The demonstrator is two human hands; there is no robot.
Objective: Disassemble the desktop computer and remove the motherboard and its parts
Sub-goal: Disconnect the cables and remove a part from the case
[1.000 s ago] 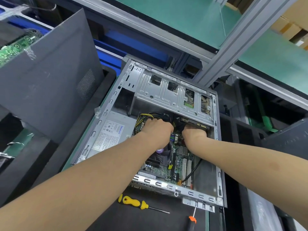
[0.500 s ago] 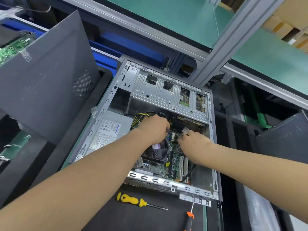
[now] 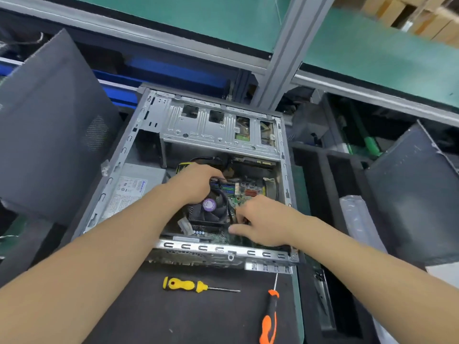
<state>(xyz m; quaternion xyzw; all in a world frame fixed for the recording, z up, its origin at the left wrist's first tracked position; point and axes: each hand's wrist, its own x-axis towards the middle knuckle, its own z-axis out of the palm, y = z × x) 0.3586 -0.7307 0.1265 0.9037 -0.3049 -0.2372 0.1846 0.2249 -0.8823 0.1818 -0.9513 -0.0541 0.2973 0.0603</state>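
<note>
A worker's arms at close quarters: the left hand (image 3: 196,184) and right hand (image 3: 263,222) are bare, fingers (image 3: 236,229) included. Both forearms run uncovered from wrist to frame's edge; any sleeve lies out of sight.

The case (image 3: 223,248) lies open at mid-frame, so I can reach in from above, over the fan (image 3: 198,214). The drive cage (image 3: 206,130) roofs the upper part of the motherboard (image 3: 244,192), and the power supply (image 3: 134,189) blocks the left. At the bottom, a yellow screwdriver (image 3: 183,285) and an orange screwdriver (image 3: 269,319) lie on the table (image 3: 173,324).
</note>
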